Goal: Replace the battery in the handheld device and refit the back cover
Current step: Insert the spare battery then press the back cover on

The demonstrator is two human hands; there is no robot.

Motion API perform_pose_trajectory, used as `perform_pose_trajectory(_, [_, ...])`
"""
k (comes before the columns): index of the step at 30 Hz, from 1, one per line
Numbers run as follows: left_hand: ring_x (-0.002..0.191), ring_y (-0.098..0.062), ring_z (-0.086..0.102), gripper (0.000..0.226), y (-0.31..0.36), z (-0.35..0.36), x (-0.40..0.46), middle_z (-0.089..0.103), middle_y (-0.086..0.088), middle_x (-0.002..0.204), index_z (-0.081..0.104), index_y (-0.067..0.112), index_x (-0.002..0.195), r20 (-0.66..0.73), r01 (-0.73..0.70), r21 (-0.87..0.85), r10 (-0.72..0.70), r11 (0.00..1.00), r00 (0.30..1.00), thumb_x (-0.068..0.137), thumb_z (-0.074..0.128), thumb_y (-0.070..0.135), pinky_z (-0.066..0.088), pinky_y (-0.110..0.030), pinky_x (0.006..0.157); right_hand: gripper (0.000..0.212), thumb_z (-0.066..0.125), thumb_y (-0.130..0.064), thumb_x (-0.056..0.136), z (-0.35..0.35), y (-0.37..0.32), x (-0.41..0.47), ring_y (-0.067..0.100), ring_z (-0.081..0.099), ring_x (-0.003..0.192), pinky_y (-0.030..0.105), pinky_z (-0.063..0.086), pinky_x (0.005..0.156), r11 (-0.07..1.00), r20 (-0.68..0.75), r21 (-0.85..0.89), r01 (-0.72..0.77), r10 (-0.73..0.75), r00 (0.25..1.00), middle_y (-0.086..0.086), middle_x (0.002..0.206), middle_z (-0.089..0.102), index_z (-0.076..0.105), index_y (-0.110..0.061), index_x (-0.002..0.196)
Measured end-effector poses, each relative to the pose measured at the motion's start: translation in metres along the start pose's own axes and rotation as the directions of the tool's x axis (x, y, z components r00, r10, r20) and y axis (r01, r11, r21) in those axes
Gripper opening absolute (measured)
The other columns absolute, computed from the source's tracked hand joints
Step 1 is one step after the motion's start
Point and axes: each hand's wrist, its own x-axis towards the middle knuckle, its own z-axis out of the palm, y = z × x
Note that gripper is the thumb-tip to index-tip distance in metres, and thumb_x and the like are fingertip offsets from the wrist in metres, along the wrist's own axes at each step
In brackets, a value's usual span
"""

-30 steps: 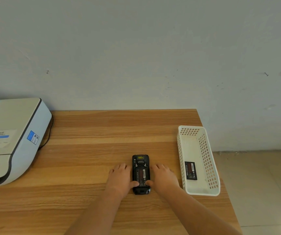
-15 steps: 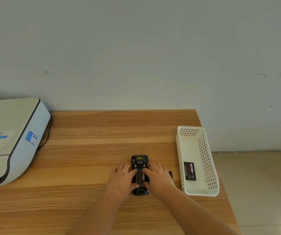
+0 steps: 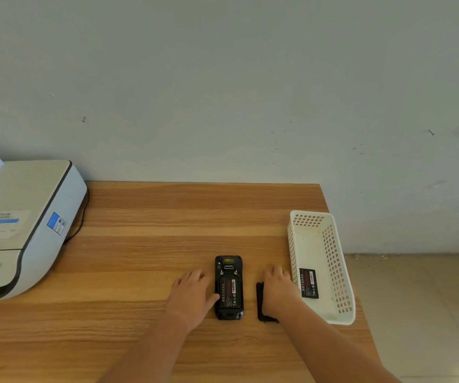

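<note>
With the back cover (image 3: 260, 301) off and lying flat on the desk (image 3: 140, 272) just right of the handheld device (image 3: 228, 287), the battery bay is exposed and a battery (image 3: 229, 289) sits in it, label up. Device lies face down, long axis running away from the person, near the front middle of the desk.

Left hand (image 3: 192, 295): flat on the desk beside the device's left edge, fingers relaxed and spread, thumb touching the device's side. Holding nothing.

Right hand (image 3: 279, 290): resting on top of the back cover, covering most of it; only the cover's left edge and near end show. Fingers look fairly straight, pressing down rather than curled round it, though the fingertips are hard to make out.

Second battery (image 3: 309, 283) lies in the white perforated basket (image 3: 333, 261) at the desk's right edge, just beside the right hand, label up.

White printer (image 3: 21, 225) sits at the far left of the desk, black cable (image 3: 80, 225) trailing behind it. Plain wall behind, tiled floor to the right.
</note>
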Motion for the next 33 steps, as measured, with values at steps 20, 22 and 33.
perform_pose_trajectory(20, [0.138,-0.017,0.032,0.057,-0.005,-0.012,-0.011,0.042,0.004,0.146,0.044,0.027,0.142,0.105,-0.018,-0.007,0.018,1.000,0.994,0.096,0.040,0.060,0.025,-0.040,0.117,0.026,0.071,-0.003,0.082,-0.042,0.019,0.014,0.024,0.063,0.100,0.039,0.055,0.089,0.934,0.213,0.328,0.141,-0.219,0.952,0.008,0.112,0.063,0.058,-0.019,0.098])
perform_pose_trajectory(22, [0.138,-0.017,0.033,0.056,-0.005,-0.015,-0.011,0.042,0.004,0.145,0.044,0.027,0.142,0.105,-0.016,-0.012,0.018,1.000,0.994,0.096,0.040,0.059,0.025,-0.040,0.117,0.027,0.071,0.001,0.081,-0.051,0.021,0.013,0.025,0.067,0.094,0.037,0.059,0.083,0.869,0.219,0.483,0.109,-0.240,0.946,0.007,0.105,0.063,0.058,-0.020,0.091])
perform_pose_trajectory(33, [0.136,-0.015,0.034,0.055,-0.009,-0.020,-0.011,0.044,0.006,0.142,0.047,0.027,0.140,0.093,0.009,-0.035,-0.005,0.999,0.996,0.097,0.038,0.060,0.030,-0.039,0.114,0.025,0.070,0.000,0.083,-0.063,-0.020,0.020,0.024,0.067,0.093,0.039,0.060,0.079,0.706,0.041,0.673,0.221,-0.333,0.942,0.007,0.104,0.062,0.060,-0.021,0.092])
